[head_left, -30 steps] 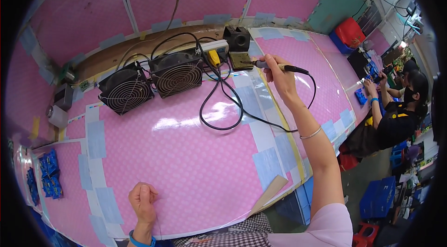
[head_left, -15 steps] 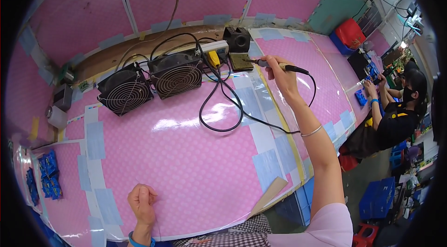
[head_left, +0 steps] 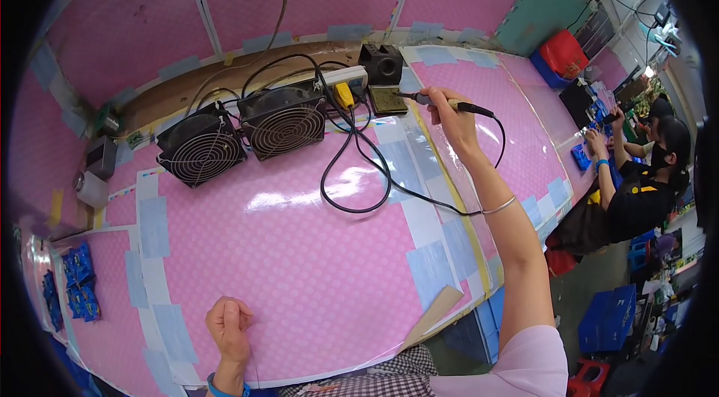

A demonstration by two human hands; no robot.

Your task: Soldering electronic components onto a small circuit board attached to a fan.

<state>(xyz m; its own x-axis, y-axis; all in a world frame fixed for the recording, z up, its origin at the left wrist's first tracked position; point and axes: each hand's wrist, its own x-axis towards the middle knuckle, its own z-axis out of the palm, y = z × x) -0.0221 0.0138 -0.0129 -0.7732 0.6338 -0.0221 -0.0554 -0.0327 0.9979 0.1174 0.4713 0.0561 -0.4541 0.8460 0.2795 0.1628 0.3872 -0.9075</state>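
Grip around black-corded soldering iron point(head_left: 473, 108)

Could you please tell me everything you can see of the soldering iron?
The soldering iron is slim, with a thin, dark, metal-looking shaft, a grey front section, a tan part and a black rear end leading into a black cord. The right hand grips it, hiding part of it. Its tip points left over a small tray; contact there is unclear.
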